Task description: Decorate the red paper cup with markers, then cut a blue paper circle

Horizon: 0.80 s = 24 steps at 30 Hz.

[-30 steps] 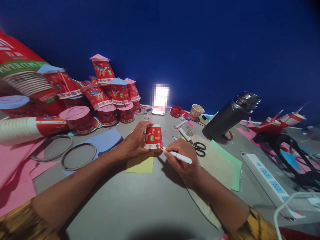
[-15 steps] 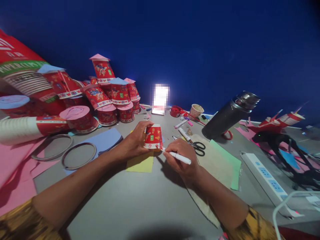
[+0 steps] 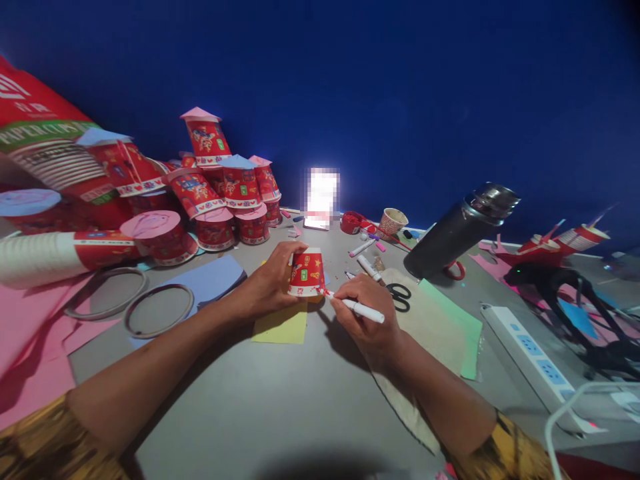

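My left hand (image 3: 277,279) is closed around the left side of a red printed paper cup (image 3: 306,272), held upside down with its white-banded rim low. In my right hand (image 3: 367,310) is a white marker (image 3: 364,311), gripped like a pen. The marker's tip is at the cup's lower right edge; whether it touches cannot be made out. Beneath the cup lies a yellow paper sheet (image 3: 280,325) on the grey table (image 3: 240,407). Black-handled scissors (image 3: 400,297) rest just beyond my right hand, partly hidden by it.
Decorated cups (image 3: 240,185) are stacked at the left, near two metal rings (image 3: 159,311) and blue paper (image 3: 215,277). A lit phone (image 3: 321,199) stands against the wall. Rightward are a dark flask (image 3: 460,230), green paper (image 3: 453,327) and a power strip (image 3: 533,360).
My right hand and the marker have shifted slightly right. The cup has turned a little in my left hand, which stays in nearly the same place.
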Each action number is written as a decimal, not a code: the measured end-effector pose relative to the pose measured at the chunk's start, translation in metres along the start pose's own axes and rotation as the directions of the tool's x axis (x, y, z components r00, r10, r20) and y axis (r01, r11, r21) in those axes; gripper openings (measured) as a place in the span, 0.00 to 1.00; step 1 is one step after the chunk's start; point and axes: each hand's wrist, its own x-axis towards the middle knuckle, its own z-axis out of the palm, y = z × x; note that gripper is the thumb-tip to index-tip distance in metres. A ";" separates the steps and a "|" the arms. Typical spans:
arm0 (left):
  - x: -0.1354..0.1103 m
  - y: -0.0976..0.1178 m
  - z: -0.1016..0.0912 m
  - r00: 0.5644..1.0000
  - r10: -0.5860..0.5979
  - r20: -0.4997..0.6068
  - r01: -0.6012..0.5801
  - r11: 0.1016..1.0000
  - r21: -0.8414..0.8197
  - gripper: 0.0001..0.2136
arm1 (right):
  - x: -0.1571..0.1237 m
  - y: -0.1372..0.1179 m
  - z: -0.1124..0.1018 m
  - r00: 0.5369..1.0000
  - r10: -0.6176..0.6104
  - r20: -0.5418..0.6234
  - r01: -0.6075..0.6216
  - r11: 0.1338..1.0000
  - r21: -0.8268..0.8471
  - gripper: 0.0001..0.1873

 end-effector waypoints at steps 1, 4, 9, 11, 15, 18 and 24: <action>0.000 0.000 0.000 1.000 0.003 0.000 -0.003 1.000 0.003 0.39 | 0.000 0.000 0.000 1.000 -0.005 0.003 0.005 1.000 0.000 0.07; 0.000 0.000 0.000 1.000 0.008 0.011 -0.008 1.000 0.015 0.39 | 0.000 0.000 0.000 1.000 -0.006 0.008 0.006 1.000 0.008 0.06; 0.000 -0.001 0.002 1.000 0.013 0.006 -0.013 1.000 0.017 0.39 | 0.000 0.000 0.000 1.000 0.001 0.010 -0.001 1.000 0.009 0.06; 0.000 -0.001 0.002 1.000 0.013 0.007 -0.013 1.000 0.012 0.39 | -0.001 0.001 0.000 1.000 -0.003 0.022 0.003 1.000 -0.001 0.06; 0.000 0.001 0.001 1.000 0.007 -0.003 -0.007 1.000 0.009 0.39 | -0.001 0.001 0.000 0.999 0.001 0.042 -0.001 1.000 -0.006 0.07; 0.000 0.002 0.000 1.000 0.010 -0.002 -0.010 1.000 0.007 0.39 | -0.001 0.000 -0.001 0.999 0.021 0.027 -0.022 1.000 0.009 0.07; 0.000 0.000 0.001 1.000 0.013 -0.004 -0.013 1.000 0.011 0.40 | -0.002 -0.001 -0.001 0.999 0.006 0.035 -0.007 0.999 0.045 0.06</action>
